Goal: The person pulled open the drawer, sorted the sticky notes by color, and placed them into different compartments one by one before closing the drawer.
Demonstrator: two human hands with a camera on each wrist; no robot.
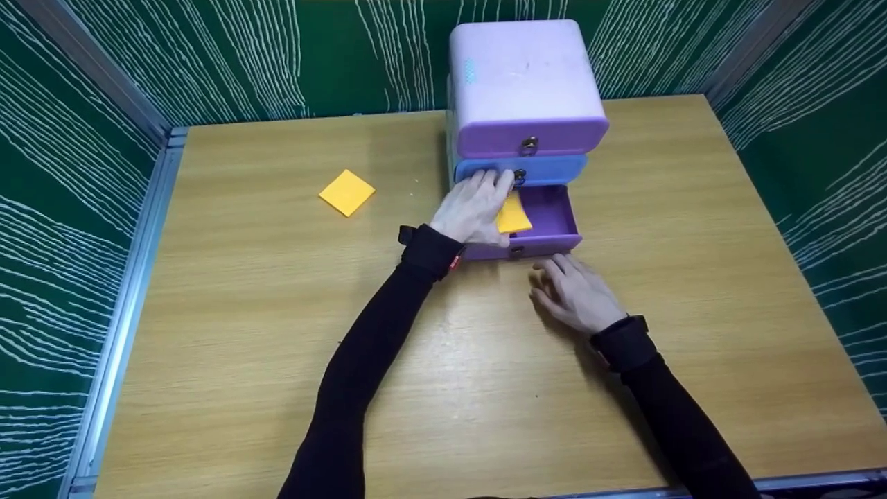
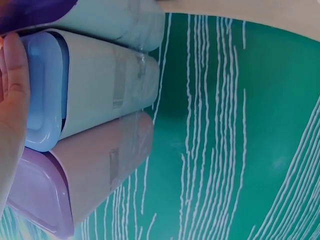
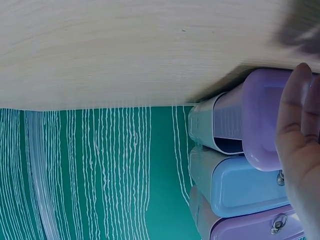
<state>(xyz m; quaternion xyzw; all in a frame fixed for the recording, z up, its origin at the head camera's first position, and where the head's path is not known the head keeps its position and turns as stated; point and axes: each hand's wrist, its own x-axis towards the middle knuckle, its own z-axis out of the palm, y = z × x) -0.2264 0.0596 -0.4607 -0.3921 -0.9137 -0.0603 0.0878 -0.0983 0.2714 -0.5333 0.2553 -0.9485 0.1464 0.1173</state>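
Note:
A three-drawer cabinet (image 1: 527, 76) stands at the back of the table, its purple bottom drawer (image 1: 554, 211) pulled out. My left hand (image 1: 472, 208) reaches over that drawer's left side and holds a yellow sticky note pad (image 1: 514, 216), which tilts inside the drawer and is partly covered by the hand. In the left wrist view the fingers lie close to the blue middle drawer (image 2: 42, 95). My right hand (image 1: 576, 292) is just in front of the bottom drawer's right corner, fingers loosely bent, holding nothing. The right wrist view shows its fingers by the purple drawer front (image 3: 265, 120).
Another yellow sticky note pad (image 1: 347, 193) lies flat on the wooden table (image 1: 263, 312), left of the cabinet. Green panels with white streaks (image 1: 332, 55) rise behind the table and along both sides. Metal rails (image 1: 121, 305) edge it.

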